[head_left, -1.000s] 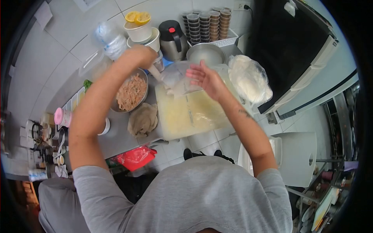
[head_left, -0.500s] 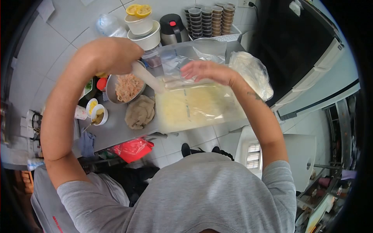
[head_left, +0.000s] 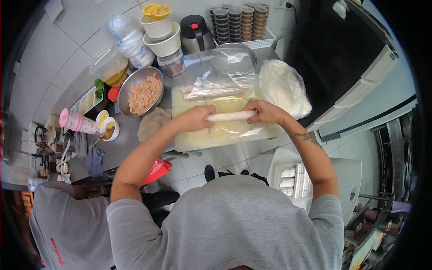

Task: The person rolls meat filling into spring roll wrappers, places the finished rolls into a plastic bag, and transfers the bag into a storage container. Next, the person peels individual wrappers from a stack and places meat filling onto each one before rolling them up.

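Note:
A long pale roll (head_left: 231, 117) lies level between my hands, low over the plastic-covered yellowish board (head_left: 184, 143). My left hand (head_left: 196, 119) has its fingers closed round the roll's left end. My right hand (head_left: 265, 112) grips the opposite end between thumb and fingers. Just behind, more pale rolls (head_left: 211, 90) lie side by side under the clear plastic sheet (head_left: 234, 67). A crumpled beige cloth (head_left: 153, 123) sits near my left wrist.
At the left stands a steel bowl (head_left: 157, 96) of pinkish shredded filling. A plastic bag of white, soft-looking contents (head_left: 285, 90) rests at the right. Behind are a thermos (head_left: 196, 33) and stacked sauce cups (head_left: 234, 22). Another person in grey (head_left: 76, 225) is at the lower left.
My left hand came down and right from above the bowl, where it held a tilted pale roll by one end. My right hand moved lower and closed from open on the roll's other end.

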The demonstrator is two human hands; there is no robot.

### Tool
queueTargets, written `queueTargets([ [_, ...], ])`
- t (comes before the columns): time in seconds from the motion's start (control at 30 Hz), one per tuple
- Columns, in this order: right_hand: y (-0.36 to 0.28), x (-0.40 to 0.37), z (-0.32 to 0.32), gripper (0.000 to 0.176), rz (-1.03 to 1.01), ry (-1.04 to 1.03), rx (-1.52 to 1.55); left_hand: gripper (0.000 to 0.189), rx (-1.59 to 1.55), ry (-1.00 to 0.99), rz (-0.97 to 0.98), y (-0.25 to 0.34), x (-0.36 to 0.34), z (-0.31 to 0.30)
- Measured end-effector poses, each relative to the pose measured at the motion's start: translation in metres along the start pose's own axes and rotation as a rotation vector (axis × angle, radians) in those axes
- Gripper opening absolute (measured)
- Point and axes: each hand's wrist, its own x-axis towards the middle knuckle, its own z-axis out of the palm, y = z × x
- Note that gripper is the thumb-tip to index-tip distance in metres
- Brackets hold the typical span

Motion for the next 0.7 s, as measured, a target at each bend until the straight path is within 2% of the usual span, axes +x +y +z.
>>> queueTargets([
  [0.1,0.012,-0.004,0.003,0.038,0.000,0.044,-0.062,0.031,-0.096,0.125,-0.016,0.001,0.003,0.031],
  [0.3,0.019,-0.013,0.017,0.036,-0.049,0.175,-0.113,0.028,0.023,0.228,0.065,-0.006,0.006,0.049],
  [0.4,0.024,-0.015,0.018,0.035,-0.078,0.198,-0.139,0.028,-0.012,0.232,0.021,-0.006,0.006,0.051],
  [0.5,0.032,-0.014,0.020,0.035,-0.112,0.202,-0.174,0.030,-0.023,0.278,0.086,-0.014,0.009,0.057],
  [0.57,0.035,-0.015,0.020,0.035,-0.110,0.187,-0.181,0.033,0.089,0.279,0.037,-0.014,0.008,0.060],
  [0.6,0.036,-0.015,0.020,0.039,-0.113,0.188,-0.170,0.034,0.144,0.280,0.011,-0.013,0.007,0.062],
  [0.7,0.036,-0.020,0.020,0.048,-0.096,0.199,-0.099,0.039,0.058,0.293,-0.006,-0.014,-0.003,0.059],
])
